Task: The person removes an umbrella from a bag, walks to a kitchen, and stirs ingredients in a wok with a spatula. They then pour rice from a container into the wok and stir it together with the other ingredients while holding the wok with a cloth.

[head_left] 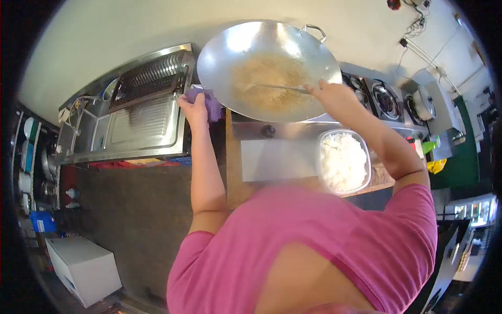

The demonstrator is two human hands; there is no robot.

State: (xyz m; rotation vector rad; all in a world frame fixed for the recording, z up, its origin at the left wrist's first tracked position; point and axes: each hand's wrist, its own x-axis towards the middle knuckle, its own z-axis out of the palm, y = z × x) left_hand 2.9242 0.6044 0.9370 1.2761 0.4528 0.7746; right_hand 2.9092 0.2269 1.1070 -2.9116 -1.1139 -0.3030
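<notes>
A large steel wok [219,68] sits on the stove, a thin layer of golden-brown liquid or food [282,68] spread over its bottom. My right hand [332,97] is closed round the handle of a long metal spatula [285,87], whose blurred far end reaches into the middle of the wok. At the wok's left side, my left hand [194,109] grips a bunched purple cloth [213,106] against the rim, where the cloth hides the near handle. The other loop handle [316,32] shows bare at the far right rim.
Close to my body, a clear plastic tub of white food [343,162], resembling rice, stands on the counter beside a pale board [277,161]. Left is a steel sink with drainboard [144,123] and dark rack [149,78]. Right are more burners [384,99] and a lidded pot [423,102].
</notes>
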